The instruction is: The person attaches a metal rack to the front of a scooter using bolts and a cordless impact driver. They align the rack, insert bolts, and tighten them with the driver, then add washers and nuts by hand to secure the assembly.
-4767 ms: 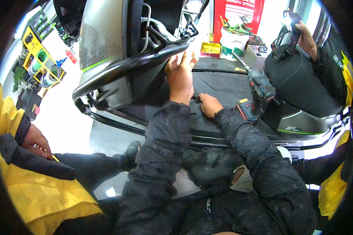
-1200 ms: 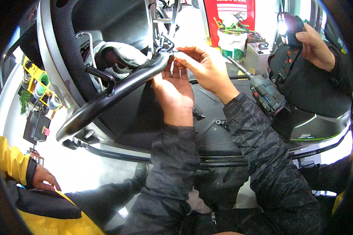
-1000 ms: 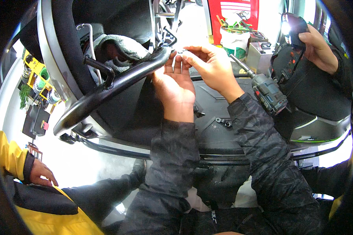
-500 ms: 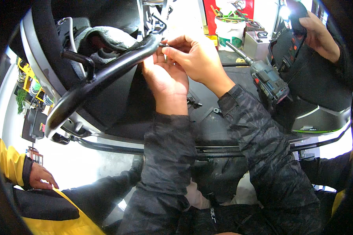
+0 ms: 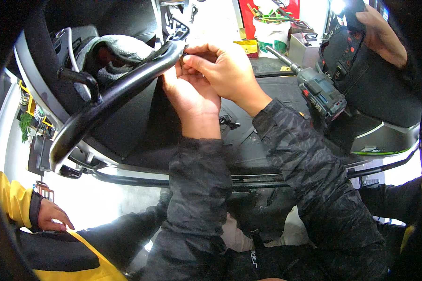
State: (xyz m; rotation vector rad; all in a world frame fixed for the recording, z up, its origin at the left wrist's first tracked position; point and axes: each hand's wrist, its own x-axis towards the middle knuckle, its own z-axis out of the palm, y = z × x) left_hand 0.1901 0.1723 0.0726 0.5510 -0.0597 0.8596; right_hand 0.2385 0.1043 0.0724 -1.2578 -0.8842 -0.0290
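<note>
My left hand (image 5: 194, 93) is palm up beside the end of a thick black bent tube (image 5: 119, 82). Its fingers curl upward, partly covered by the tube and by my other hand; what they grip, if anything, is hidden. Above it, my right hand (image 5: 229, 68) pinches a small dark part (image 5: 183, 55) between thumb and fingers, close against the tube's end. The part is too small to name. A thin black bent rod (image 5: 182, 32) rises just beyond that end. Behind the tube lies a grey cloth (image 5: 126, 47).
A cordless power driver (image 5: 321, 93) with a long bit lies to the right. Past it, another person's hand (image 5: 384, 40) holds a lit headlamp (image 5: 349, 21). Small dark pieces (image 5: 229, 122) rest on the black surface. A yellow-sleeved person's hand (image 5: 54, 215) is at lower left.
The view has shifted slightly, so the tube and my hands appear a little further left. My right hand keeps its pinch at the tube's end.
</note>
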